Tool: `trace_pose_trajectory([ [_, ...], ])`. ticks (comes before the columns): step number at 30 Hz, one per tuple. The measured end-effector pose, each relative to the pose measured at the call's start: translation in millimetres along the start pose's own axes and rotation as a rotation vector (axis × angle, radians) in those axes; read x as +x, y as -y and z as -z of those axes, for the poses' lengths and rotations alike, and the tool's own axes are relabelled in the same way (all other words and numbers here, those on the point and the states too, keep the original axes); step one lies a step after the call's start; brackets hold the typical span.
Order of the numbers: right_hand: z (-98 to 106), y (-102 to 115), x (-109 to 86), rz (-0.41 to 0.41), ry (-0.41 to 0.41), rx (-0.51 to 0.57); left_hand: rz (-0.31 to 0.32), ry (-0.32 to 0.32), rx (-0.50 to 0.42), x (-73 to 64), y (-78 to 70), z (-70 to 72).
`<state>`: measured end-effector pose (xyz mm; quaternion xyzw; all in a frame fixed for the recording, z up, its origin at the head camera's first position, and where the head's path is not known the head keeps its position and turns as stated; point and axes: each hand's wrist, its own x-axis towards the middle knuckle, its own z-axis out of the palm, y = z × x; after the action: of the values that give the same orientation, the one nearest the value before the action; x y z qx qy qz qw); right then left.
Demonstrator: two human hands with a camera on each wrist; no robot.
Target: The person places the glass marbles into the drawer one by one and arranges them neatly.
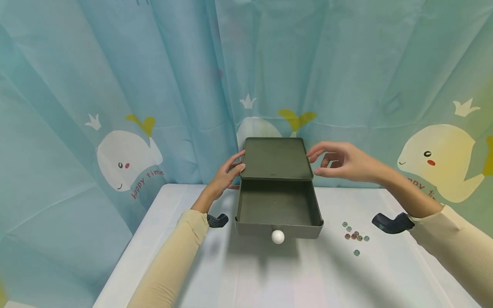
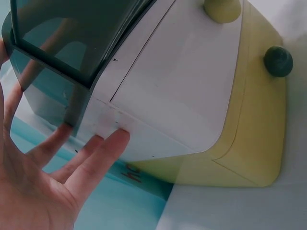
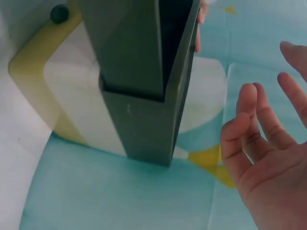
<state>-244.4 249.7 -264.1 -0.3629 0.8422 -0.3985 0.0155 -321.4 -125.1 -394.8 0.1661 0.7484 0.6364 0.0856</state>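
Observation:
A stack of drawer boxes stands in front of me, the top one a dark green box (image 1: 275, 158) with a rimmed lid. Its drawer (image 1: 250, 230), pulled far out toward me, has a white knob (image 1: 278, 236) and a bare floor. Below, in the left wrist view, come a white box (image 2: 177, 72) and a yellow box (image 2: 261, 120). My left hand (image 1: 219, 179) has its fingers spread, fingertips against the left side of the green and white boxes. At the green box's right edge, my right hand (image 1: 346, 162) hovers with loosely bent fingers, holding nothing.
Several small round green and reddish-brown pieces (image 1: 356, 237) lie on the white table (image 1: 262, 286), right of the drawer. A blue-green curtain (image 1: 185, 85) printed with whales hangs close behind the boxes. A dark strap end (image 1: 393, 223) sticks out from my right wrist.

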Motion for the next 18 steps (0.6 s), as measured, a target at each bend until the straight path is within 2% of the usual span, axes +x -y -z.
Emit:
trace_pose_trajectory([
  [5, 2.3, -13.5, -12.8, -0.027, -0.069, -0.019, -0.004, 0.007, 0.0, -0.3, -1.2, -0.2],
  [11, 0.1, -32.7, -27.0, -0.032, -0.112, -0.044, -0.004, 0.003, -0.006, -1.8, -3.3, 0.0],
  [18, -3.5, -52.7, -43.7, -0.064, -0.186, -0.028, -0.004, 0.0, -0.001, -1.2, -2.3, 0.1],
])
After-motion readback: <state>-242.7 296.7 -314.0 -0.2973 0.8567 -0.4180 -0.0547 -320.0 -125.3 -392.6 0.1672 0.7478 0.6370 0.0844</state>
